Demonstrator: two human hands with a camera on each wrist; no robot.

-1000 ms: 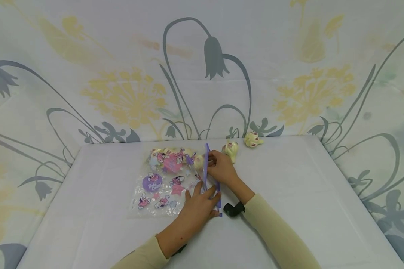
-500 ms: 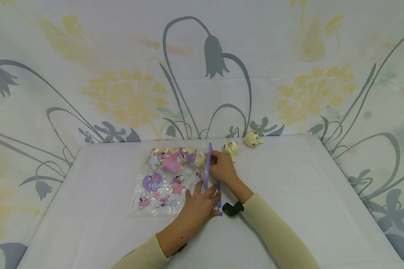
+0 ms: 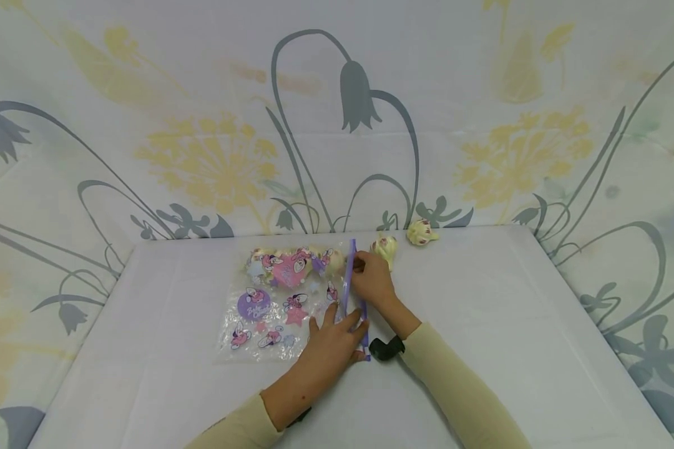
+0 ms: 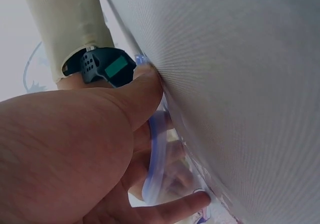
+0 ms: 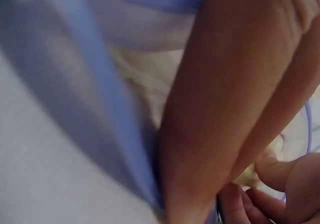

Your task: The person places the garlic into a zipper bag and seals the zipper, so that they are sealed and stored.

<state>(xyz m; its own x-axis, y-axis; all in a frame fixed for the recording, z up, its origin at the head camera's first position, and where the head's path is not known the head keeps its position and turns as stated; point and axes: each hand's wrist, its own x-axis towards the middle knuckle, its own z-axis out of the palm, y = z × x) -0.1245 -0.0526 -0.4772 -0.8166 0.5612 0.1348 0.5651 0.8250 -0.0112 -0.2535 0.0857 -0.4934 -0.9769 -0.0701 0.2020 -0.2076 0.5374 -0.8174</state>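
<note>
A clear zip bag (image 3: 309,340) with cartoon prints and purple zip edges lies flat, several garlic bulbs (image 3: 335,262) visible through its plastic at the far side. My left hand (image 3: 328,349) rests spread over the bag's mouth, its thumb at the near corner. In the left wrist view the purple zip strip (image 4: 157,156) runs between its fingers, some of them behind plastic. At the far part of the mouth is my right hand (image 3: 373,280), fingers curled. In the right wrist view my right hand (image 5: 290,189) pinches something pale, apparently a garlic bulb (image 5: 247,176), mostly hidden.
Two loose garlic bulbs stand out beyond the right hand: one bulb (image 3: 385,247) beside its knuckles, another bulb (image 3: 422,232) farther right by the wall. The white tabletop (image 3: 494,299) meets a flower-patterned cloth (image 3: 337,156) behind and at both sides.
My right hand has shifted slightly right, and the far part of the purple zip edge has moved with it. The left hand stays in place.
</note>
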